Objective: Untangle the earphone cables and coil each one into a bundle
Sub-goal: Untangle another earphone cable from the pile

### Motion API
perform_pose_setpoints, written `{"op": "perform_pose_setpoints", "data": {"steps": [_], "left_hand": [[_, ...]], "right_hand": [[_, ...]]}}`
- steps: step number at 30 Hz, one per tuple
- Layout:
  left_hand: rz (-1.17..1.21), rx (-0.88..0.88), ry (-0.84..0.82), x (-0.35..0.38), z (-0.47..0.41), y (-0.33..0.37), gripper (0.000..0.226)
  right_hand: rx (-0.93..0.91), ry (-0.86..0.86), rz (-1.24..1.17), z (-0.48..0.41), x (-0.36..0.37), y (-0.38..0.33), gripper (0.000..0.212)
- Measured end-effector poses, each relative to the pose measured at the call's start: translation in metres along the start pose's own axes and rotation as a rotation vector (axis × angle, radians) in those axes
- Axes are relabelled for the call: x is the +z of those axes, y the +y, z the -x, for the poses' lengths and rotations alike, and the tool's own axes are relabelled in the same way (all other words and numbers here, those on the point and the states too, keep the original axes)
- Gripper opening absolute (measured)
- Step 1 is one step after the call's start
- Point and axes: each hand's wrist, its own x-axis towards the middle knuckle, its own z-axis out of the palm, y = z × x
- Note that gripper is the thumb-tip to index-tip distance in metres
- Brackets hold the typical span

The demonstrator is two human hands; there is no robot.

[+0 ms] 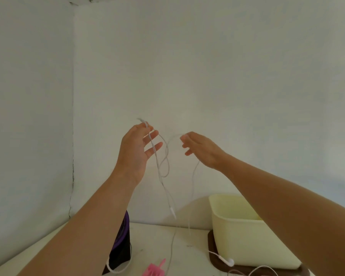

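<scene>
Left hand (136, 150) and right hand (200, 149) each pinch the earphone cable (161, 180) up high above the desk (147, 234) middle, I'd guess so its loop hangs free and the tangle shows.

The earphone cable (161, 156) and the earbud (230, 261) are plain white, nearly fading into the pale, unpatterned off-white wall (207, 66). The counter (157, 236) is cream white with a few faint dark specks. The tub (237, 236) is a soft pastel yellow with no pattern, the board (212, 248) under it is dark brown, the small plastic piece (153, 270) is bright pink, and the upright object (122, 242) is black with a purple band.
</scene>
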Motion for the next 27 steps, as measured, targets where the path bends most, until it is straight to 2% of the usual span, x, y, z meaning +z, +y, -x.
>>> {"op": "perform_pose_setpoints", "data": {"steps": [3,5,7,10,13,16,19,21,23,25,27], "left_hand": [[-0.047,-0.033,-0.064,-0.001,-0.001,-0.004,0.02],[-0.102,-0.07,-0.104,0.0,0.0,-0.007,0.021],[-0.14,-0.133,-0.151,0.001,0.002,-0.011,0.021],[-0.202,-0.266,-0.248,0.002,0.005,-0.017,0.021],[-0.255,-0.355,-0.327,0.005,0.01,-0.02,0.018],[-0.303,-0.38,-0.379,0.007,0.013,-0.021,0.023],[-0.348,-0.385,-0.412,0.007,0.013,-0.02,0.02],[-0.374,-0.375,-0.407,0.003,0.011,-0.018,0.018],[-0.385,-0.368,-0.398,-0.003,0.009,-0.017,0.02],[-0.375,-0.362,-0.386,-0.009,0.009,-0.016,0.023],[-0.36,-0.353,-0.381,-0.014,0.009,-0.016,0.024]], "right_hand": [[0.167,-0.164,0.077,0.0,0.003,0.015,0.066],[0.207,-0.199,0.148,0.003,0.002,0.02,0.07],[0.146,-0.131,0.12,0.007,0.002,0.018,0.057],[0.061,-0.025,-0.219,0.016,0.0,0.0,0.043],[0.006,-0.09,-0.429,0.025,-0.007,-0.019,0.041],[-0.022,-0.205,-0.43,0.03,-0.011,-0.026,0.035],[-0.068,-0.214,-0.359,0.034,-0.016,-0.024,0.017],[-0.072,-0.151,-0.337,0.035,-0.02,-0.021,0.012],[-0.049,0.011,-0.323,0.032,-0.023,-0.016,0.011],[0.014,0.181,-0.332,0.028,-0.025,-0.008,0.012],[0.091,0.25,-0.376,0.025,-0.025,-0.001,0.013]]}}
